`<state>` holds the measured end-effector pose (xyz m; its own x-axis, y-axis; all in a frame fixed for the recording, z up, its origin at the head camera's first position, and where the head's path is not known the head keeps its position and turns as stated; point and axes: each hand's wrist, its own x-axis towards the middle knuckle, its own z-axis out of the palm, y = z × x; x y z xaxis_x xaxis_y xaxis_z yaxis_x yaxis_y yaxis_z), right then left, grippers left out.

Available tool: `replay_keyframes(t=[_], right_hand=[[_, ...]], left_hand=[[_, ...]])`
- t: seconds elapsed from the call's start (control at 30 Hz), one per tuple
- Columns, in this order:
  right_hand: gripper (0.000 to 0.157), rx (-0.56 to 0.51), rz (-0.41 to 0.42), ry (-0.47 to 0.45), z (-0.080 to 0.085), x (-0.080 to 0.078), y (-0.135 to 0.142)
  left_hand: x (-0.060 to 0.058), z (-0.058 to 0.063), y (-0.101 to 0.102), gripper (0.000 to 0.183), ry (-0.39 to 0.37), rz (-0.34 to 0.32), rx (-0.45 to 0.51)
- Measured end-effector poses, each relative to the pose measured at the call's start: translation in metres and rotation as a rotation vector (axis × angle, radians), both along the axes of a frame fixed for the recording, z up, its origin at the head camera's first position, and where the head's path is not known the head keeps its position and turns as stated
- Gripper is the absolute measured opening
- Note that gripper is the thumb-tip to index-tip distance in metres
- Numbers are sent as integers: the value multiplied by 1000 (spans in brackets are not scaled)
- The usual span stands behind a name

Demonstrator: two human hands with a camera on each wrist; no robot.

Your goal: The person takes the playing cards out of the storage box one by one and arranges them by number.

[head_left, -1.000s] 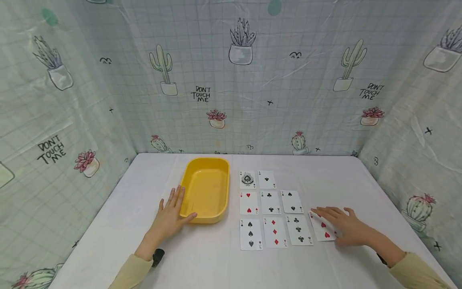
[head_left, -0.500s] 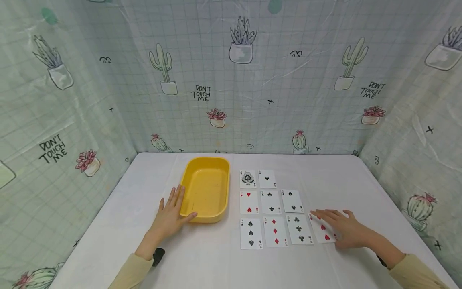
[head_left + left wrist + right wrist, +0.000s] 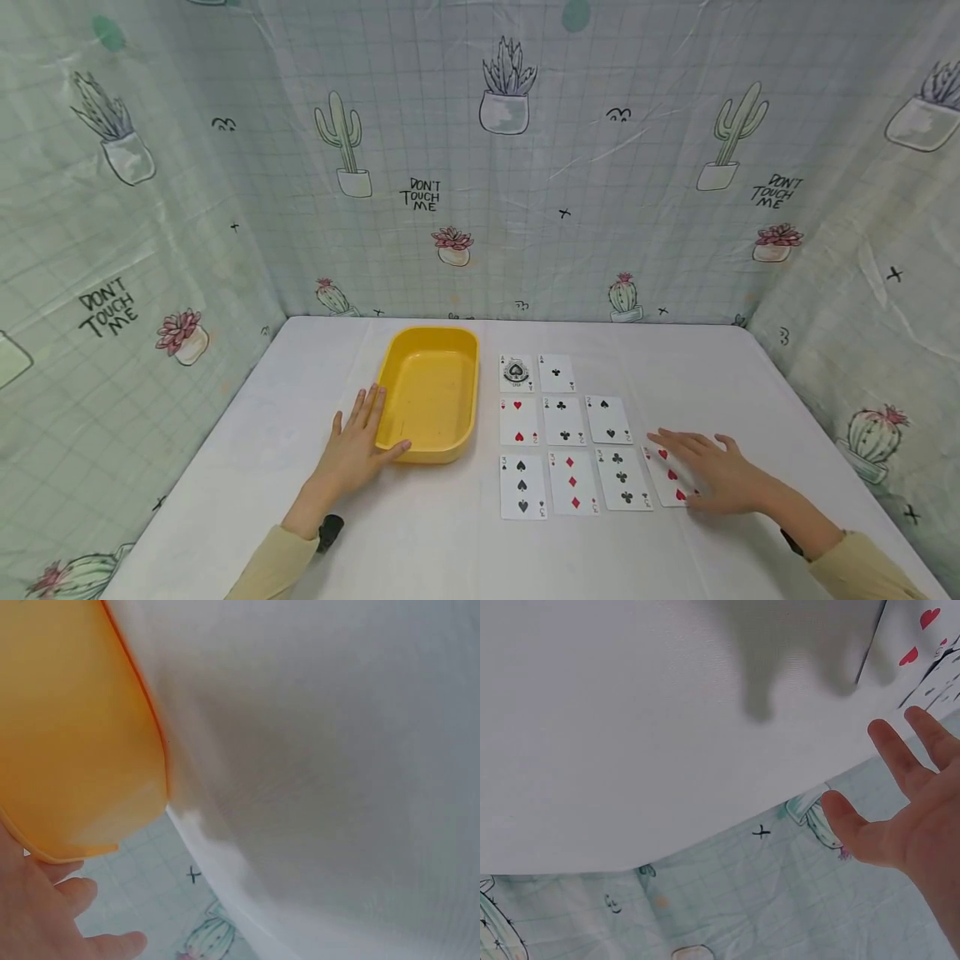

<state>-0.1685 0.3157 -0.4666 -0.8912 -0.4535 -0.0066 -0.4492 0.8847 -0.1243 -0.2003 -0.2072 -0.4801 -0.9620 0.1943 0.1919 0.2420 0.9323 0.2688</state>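
Note:
My left hand (image 3: 351, 457) lies with straight fingers along the left rim of an empty yellow plastic tray (image 3: 427, 400), the thumb at its near corner. In the left wrist view the fingers reach past the edge of the tray (image 3: 75, 742). My right hand (image 3: 723, 477) is spread over a three of hearts (image 3: 667, 482), covering its right side. The right wrist view shows these fingers extended and apart, with the card's red hearts (image 3: 908, 656) beyond the fingertips. Left of that card lie a three of clubs (image 3: 622, 479), a three of diamonds (image 3: 572, 483) and a three of spades (image 3: 522, 487).
Behind the threes lie a two of hearts (image 3: 518, 421), a two of clubs (image 3: 564, 421) and a two of spades (image 3: 608, 419). At the back are two aces, spades (image 3: 517, 372) and clubs (image 3: 556, 372). A patterned cloth (image 3: 558, 258) surrounds the white table (image 3: 450, 533).
The three of hearts has slid slightly nearer, more level with its row. My right thumb has shifted a little left onto its near edge. The left hand and tray stay put.

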Motion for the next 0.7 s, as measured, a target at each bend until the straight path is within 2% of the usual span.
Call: replay_keyframes(t=[0.33, 0.53, 0.7], right_hand=[[67, -88, 51, 149, -3, -13, -11], [60, -130, 44, 224, 3, -18, -25], [57, -148, 38, 207, 10, -23, -37]], left_hand=[[-2, 1, -3, 98, -5, -14, -1], [-3, 11, -1, 91, 24, -53, 35], [-4, 24, 6, 78, 40, -79, 56]])
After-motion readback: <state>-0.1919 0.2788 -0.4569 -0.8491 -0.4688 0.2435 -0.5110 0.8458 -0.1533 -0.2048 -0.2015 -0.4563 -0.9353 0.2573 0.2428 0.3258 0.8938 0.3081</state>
